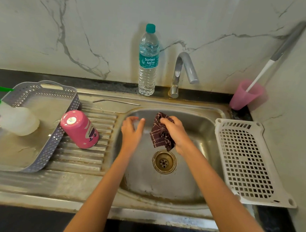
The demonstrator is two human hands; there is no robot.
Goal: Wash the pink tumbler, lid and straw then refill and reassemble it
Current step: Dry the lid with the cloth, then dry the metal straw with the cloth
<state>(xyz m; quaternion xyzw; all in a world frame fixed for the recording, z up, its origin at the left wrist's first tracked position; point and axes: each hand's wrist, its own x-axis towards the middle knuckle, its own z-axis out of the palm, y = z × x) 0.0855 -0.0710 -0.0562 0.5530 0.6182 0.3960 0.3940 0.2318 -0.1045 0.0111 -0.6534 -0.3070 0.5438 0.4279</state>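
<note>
The pink tumbler (80, 129) stands upside down on the ribbed drainboard, left of the sink basin (195, 175). A metal straw (116, 101) lies along the back of the drainboard. Over the basin, my left hand (131, 130) curls round a clear lid (138, 124), mostly hidden by the fingers. My right hand (176, 133) grips a dark checked cloth (161, 132) right beside it. Both hands are above the drain (164, 161).
A full water bottle (148, 61) stands behind the sink beside the tap (183, 71). A grey basket (39, 122) with a spray bottle (12, 117) sits at left. A white perforated tray (248, 162) lies at right, with a pink cup (246, 94) holding a brush behind it.
</note>
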